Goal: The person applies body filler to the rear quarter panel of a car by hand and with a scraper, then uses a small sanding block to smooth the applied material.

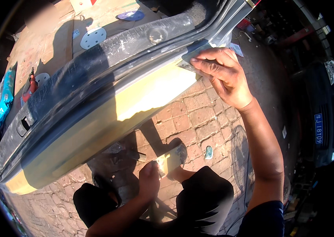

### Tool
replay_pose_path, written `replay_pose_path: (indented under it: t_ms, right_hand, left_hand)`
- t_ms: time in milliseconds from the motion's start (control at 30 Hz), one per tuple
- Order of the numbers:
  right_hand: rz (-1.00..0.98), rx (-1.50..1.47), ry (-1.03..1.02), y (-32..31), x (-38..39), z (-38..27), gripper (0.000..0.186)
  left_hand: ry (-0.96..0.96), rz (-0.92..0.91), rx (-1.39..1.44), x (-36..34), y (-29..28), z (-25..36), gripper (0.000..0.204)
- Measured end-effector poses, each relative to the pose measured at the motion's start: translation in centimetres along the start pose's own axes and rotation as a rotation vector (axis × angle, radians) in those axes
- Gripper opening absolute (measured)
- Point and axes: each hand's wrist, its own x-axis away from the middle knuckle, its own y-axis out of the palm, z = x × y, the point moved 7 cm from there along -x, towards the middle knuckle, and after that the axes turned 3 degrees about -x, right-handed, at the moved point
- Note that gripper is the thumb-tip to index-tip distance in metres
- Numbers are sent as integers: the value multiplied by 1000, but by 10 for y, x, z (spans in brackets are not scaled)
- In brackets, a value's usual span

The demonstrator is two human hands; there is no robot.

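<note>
A long car body sill (95, 118) runs diagonally in front of me, its outer face coated in pale yellow putty. At its upper right end, my right hand (224, 75) pinches a flat dark putty spreader (188, 66) against the coated surface. My fingers hide part of the spreader. Low down between my knees, my left hand (149, 179) is closed around the edge of a small board smeared with yellow putty (169, 161). Its grip is partly in shadow.
Black trim (131, 43) lines the sill's upper edge. Beyond it, sanding discs (93, 38), a red tool (30, 87) and a blue packet (5, 96) lie on cardboard (62, 39). A small greenish object (209, 152) rests on brick paving (196, 108). Another car (329, 114) stands at right.
</note>
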Motion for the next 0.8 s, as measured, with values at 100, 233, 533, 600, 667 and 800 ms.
replay_pose_path:
  t_ms: [100, 233, 533, 600, 667, 800]
  right_hand:
    - [10, -64, 18, 2, -1, -2, 47]
    - [-120, -109, 64, -11, 12, -18, 46]
    - [242, -721, 662, -49, 116, -84, 22]
    - [362, -1163, 812, -36, 137, -110, 25]
    - [358, -1390, 881, -27, 146, -141, 27]
    - [163, -1199, 872, -30, 148, -191, 29]
  left_hand:
    - [32, 15, -18, 0, 0, 6, 28]
    - [67, 22, -48, 6, 1, 26, 28]
    - [268, -288, 92, 36, -1, 110, 22]
    - [264, -364, 134, 45, -5, 122, 21]
    - [322, -418, 127, 57, -9, 134, 24]
    - [370, -378, 156, 83, -21, 145, 24]
